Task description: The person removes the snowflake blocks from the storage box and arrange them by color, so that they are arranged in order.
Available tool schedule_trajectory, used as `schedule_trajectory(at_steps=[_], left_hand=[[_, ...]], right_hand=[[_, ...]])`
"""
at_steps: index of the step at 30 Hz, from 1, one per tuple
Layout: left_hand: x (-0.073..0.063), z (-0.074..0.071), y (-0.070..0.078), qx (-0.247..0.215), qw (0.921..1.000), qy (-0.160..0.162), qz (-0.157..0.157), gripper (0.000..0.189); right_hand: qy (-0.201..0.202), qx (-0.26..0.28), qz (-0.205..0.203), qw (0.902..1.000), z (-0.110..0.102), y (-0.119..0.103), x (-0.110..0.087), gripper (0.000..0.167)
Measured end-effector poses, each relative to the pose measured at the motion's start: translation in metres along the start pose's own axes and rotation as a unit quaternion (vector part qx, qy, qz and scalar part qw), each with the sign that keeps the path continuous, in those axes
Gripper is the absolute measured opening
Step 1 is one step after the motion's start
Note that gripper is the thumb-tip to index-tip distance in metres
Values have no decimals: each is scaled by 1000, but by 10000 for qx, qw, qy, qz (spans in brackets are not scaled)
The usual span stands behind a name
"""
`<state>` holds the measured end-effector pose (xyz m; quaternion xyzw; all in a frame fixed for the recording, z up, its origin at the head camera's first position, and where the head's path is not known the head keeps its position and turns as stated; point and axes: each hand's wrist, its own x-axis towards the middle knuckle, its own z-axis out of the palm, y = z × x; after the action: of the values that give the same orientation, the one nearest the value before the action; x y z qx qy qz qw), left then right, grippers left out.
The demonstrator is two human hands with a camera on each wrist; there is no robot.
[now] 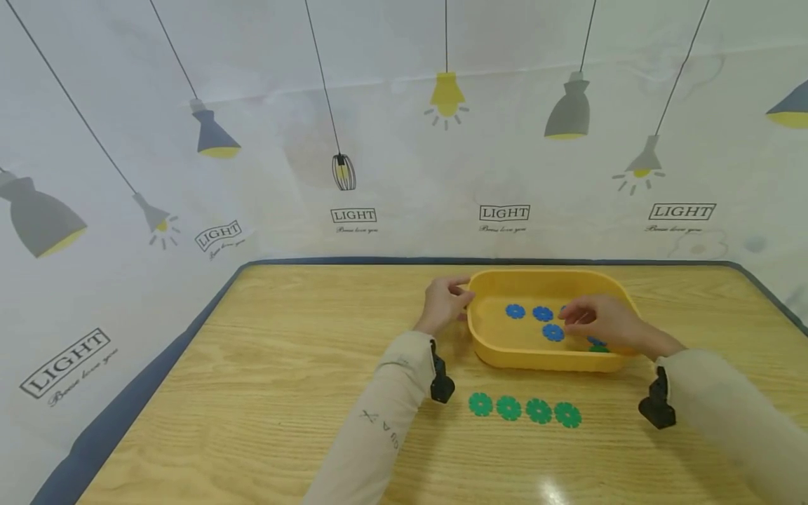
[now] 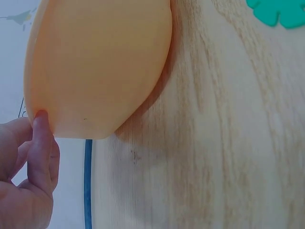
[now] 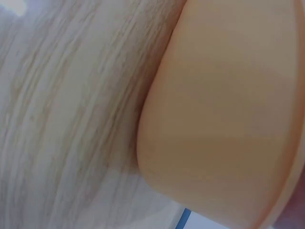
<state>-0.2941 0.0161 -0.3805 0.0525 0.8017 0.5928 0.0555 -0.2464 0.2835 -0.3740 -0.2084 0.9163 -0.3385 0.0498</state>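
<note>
A yellow plastic basin point(image 1: 530, 359) stands on the table; its outer wall point(image 2: 105, 62) fills much of the left wrist view. At the basin's left end my left hand point(image 1: 443, 305) holds the rim between thumb and fingers. My right hand point(image 1: 602, 322) reaches over the right side into the basin, its fingers loosely bent above the floor, with no piece plainly between them. Blue notched discs point(image 1: 515, 311) lie inside, one partly behind the right fingertips. A green disc point(image 1: 598, 348) lies by the near wall. The right wrist view shows mostly the basin's outside.
Several green notched discs point(image 1: 539, 411) lie in a row on the wooden table point(image 1: 284, 372), in front of the basin. A cloth backdrop point(image 1: 404, 238) printed with lamps rises behind the table's dark edge.
</note>
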Motion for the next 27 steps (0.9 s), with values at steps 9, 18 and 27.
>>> schedule_trajectory(at_steps=[9,18,27], left_hand=[[0,0,0,7,10000,17,-1,34],[1,1,-2,44,10000,27,15,34],[1,0,-1,5,10000,10,39,34]], right_hand=[[-819,738,364,9932,1,4,0,33],[-1196,749,536,9885,1,12,1,33],[-1481,447,381,9872,0,4,2,19]])
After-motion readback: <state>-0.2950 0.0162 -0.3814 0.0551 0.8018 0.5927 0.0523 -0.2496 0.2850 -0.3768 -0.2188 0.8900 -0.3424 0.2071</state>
